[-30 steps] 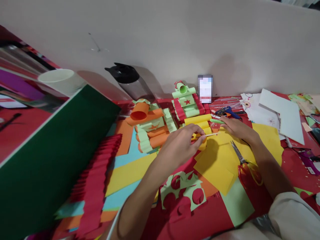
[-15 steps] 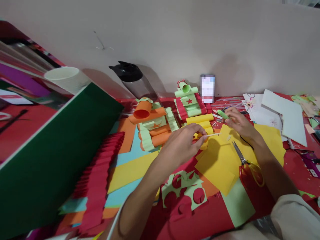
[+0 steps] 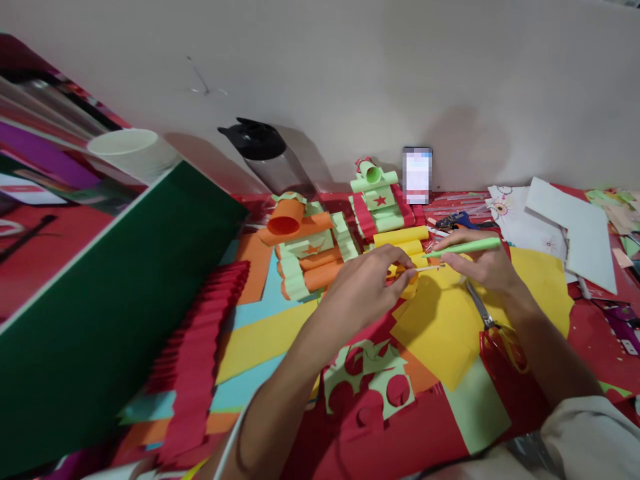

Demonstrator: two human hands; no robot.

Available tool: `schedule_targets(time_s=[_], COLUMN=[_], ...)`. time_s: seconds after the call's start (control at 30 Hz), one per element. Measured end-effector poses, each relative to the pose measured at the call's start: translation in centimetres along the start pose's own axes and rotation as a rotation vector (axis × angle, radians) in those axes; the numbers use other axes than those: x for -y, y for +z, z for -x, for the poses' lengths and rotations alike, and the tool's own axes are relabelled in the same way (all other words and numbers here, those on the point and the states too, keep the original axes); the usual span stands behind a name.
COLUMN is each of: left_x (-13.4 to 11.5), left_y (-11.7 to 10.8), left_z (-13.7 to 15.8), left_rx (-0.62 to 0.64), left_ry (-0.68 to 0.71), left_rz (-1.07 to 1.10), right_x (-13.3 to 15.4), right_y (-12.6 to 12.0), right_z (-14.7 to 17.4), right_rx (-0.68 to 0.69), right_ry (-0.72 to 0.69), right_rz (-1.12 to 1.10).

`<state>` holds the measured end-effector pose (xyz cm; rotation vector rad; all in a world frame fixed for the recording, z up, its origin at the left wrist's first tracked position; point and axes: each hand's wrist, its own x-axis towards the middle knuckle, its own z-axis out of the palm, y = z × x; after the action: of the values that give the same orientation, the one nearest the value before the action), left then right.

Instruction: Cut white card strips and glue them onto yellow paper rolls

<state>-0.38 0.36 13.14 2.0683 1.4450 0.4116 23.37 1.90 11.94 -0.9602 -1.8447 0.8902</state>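
My left hand (image 3: 370, 283) pinches a thin pale wooden stick (image 3: 429, 268) between thumb and fingertips. The stick points right, above the yellow paper sheets (image 3: 435, 327). Behind my fingers lie several yellow paper rolls (image 3: 400, 235), partly hidden. My right hand (image 3: 483, 267) is closed on a slim light green pen (image 3: 470, 249), whose thin end points left, just above the stick's free end. Scissors (image 3: 485, 313) with red and yellow handles lie on the yellow paper, below my right hand.
An orange paper model (image 3: 310, 250) and a green one (image 3: 377, 197) stand near the wall. Behind them are a water bottle (image 3: 265, 153) and a phone (image 3: 417, 175). A dark green board (image 3: 120, 313) leans at left. Cut-out paper scraps (image 3: 367, 380) lie in front.
My right hand has turned, and the green pen now lies level, pointing left, close over the stick. My left hand keeps its pinch on the stick in nearly the same place.
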Motion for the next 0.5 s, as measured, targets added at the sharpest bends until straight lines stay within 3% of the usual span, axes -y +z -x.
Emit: schedule_targets(time_s=[0.5], left_x=[-0.19], left_y=[-0.03], left_z=[0.00], left_rx=[-0.013], left_ry=[0.008], left_rz=[-0.017], right_x=[-0.26], right_y=[0.91], right_z=[0.30], right_rx=[0.075], right_ry=[-0.042], right_rz=[0.098])
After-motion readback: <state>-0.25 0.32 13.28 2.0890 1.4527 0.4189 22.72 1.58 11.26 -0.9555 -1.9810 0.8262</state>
